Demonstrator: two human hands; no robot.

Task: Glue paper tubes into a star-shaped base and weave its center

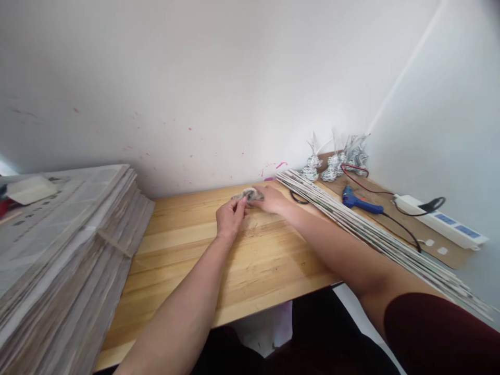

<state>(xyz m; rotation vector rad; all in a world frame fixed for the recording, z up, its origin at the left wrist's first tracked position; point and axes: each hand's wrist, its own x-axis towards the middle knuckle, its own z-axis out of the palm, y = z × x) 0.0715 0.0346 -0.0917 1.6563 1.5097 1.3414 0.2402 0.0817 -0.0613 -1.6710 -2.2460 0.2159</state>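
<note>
A crumpled grey-beige cloth (249, 195) lies on the wooden tabletop (187, 250), close to its back edge by the wall. My left hand (230, 217) pinches the near left side of this cloth between thumb and fingers. From the right, my right hand (269, 199) curls around its other side, with some fingertips hidden behind it. Both forearms stretch forward across the table.
A tall stack of newspapers (86, 234) fills the left side. To the right lie a bundle of rolled paper sticks (351, 224), a blue glue gun (361, 202) and a white power strip (441, 221). Several woven paper figures (332, 166) stand behind; black scissor-like handles (299, 198) show beside the bundle.
</note>
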